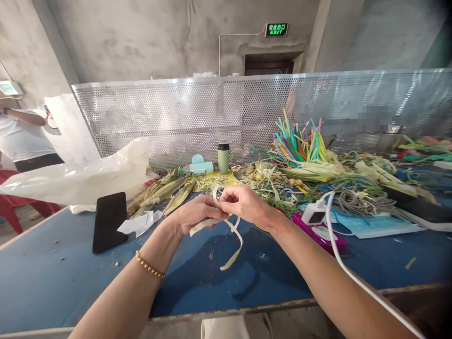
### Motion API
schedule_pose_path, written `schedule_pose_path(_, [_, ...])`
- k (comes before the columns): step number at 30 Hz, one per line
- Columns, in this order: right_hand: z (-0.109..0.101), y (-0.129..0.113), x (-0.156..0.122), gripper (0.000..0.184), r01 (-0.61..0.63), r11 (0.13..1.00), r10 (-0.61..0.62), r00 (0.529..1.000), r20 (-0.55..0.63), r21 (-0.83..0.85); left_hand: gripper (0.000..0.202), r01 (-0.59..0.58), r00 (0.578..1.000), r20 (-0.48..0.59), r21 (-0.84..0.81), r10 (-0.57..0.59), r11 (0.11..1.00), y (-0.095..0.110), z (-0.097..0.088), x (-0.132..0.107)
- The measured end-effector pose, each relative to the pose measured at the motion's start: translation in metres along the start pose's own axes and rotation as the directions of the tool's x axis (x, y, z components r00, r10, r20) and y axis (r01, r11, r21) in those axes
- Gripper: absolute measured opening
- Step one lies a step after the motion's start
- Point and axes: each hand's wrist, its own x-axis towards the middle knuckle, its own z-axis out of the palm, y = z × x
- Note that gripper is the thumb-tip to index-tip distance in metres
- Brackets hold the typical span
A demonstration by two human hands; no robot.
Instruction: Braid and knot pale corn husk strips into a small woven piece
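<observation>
Over the middle of the blue table, my left hand (201, 213) and my right hand (243, 203) meet with fingertips pinched together. Between them is a pale strip of corn husk (236, 249), looped above the fingers. One end dangles below in a curl and another sticks out under my left hand. Both hands are closed on the strip; the fingers hide just how it is wound or knotted. Behind them lie dried corn husks (180, 197) and a tangle of husk shreds (271, 181).
A black phone (110, 221) and crumpled white paper (139, 223) lie left. Right are a purple box (319, 233) with a white cable (335, 249), a blue mask (377, 226) and coiled cord (360, 195). Behind stand a green bottle (223, 159), colourful stems (300, 143) and a perforated metal screen (176, 113).
</observation>
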Motion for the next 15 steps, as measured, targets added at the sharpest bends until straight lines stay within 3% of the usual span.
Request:
schedule_pose_path(4, [-0.007, -0.003, 0.000, 0.022, 0.097, 0.995, -0.099, 0.984, -0.150, -0.018, 0.016, -0.022, 0.994, -0.112, -0.129, 0.007, 0.991, 0.003, 0.000, 0.000])
schedule_pose_path(8, [-0.012, 0.002, 0.001, 0.023, 0.077, 0.994, -0.085, 0.991, -0.101, -0.082, 0.022, -0.126, 0.976, -0.198, -0.153, 0.094, 0.980, 0.004, 0.000, 0.000])
schedule_pose_path(15, [-0.012, 0.008, 0.002, 0.025, 0.075, 0.992, -0.081, 0.995, -0.056, -0.105, 0.030, -0.160, 0.986, -0.052, -0.098, 0.155, 0.982, 0.002, -0.006, 0.000])
